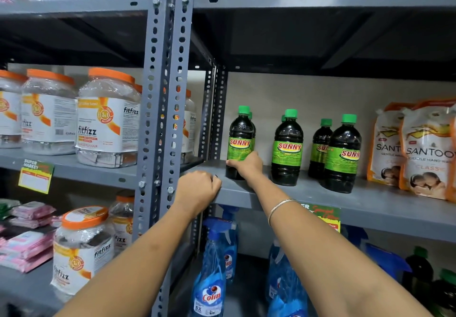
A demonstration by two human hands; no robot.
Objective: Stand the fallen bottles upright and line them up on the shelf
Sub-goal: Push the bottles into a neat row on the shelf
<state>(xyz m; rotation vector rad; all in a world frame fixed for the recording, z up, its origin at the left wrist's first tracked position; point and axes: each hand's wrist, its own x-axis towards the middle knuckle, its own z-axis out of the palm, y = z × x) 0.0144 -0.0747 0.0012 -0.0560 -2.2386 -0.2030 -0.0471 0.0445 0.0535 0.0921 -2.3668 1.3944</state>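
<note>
Several dark Sunny bottles with green caps and green labels stand upright on the grey middle shelf [308,193]. My right hand [246,167] grips the lower part of the leftmost bottle [240,141], which stands at the shelf's left end with another bottle half hidden behind it. A second bottle [287,147] stands to its right, then a pair [343,154] further right, one behind the other. My left hand [199,188] is curled over the shelf's front left edge, next to the metal upright, holding no bottle.
Orange Santoor hand-wash pouches [424,154] stand right of the bottles. A perforated grey upright [162,94] divides the racks. Fitfizz jars [108,119] fill the left shelves. Blue Colin spray bottles [209,279] stand on the shelf below. The shelf above hangs low overhead.
</note>
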